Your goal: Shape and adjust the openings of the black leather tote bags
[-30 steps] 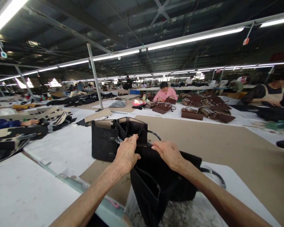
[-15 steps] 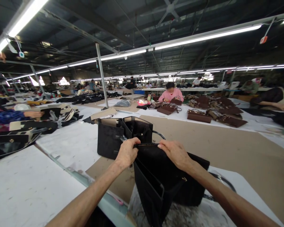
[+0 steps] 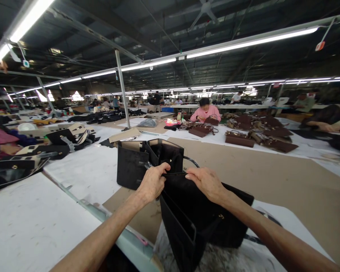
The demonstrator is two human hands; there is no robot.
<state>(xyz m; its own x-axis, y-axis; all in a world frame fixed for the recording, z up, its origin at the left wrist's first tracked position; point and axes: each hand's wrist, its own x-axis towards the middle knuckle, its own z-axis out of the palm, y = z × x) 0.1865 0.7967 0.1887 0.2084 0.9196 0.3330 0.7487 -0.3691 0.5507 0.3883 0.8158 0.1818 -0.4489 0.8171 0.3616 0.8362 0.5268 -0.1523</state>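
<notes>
A black handbag (image 3: pixel 212 223) lies opened out in front of me, its dark lining and a small gold emblem showing. My left hand (image 3: pixel 153 181) is closed on the far edge of this bag, thumb on top. A short way to the right, my right hand (image 3: pixel 205 183) pinches the same edge between thumb and fingers. Behind my hands stands a second black handbag (image 3: pixel 132 166), open at the top with a pale inner edge. One wrapped handle of the near bag shows beneath my right forearm.
Brown board (image 3: pixel 272 181) and white paper (image 3: pixel 82 181) cover the table. Black and patterned bag pieces (image 3: pixel 59 151) lie at the left beside a co-worker. Brown handbags (image 3: pixel 239 139) are piled across the table near a person in pink (image 3: pixel 205 112). A metal post (image 3: pixel 121 87) rises beyond.
My right hand has slid slightly left along the bag's edge, closer to my left hand. The co-worker's hand at the left has drawn back from the black pieces.
</notes>
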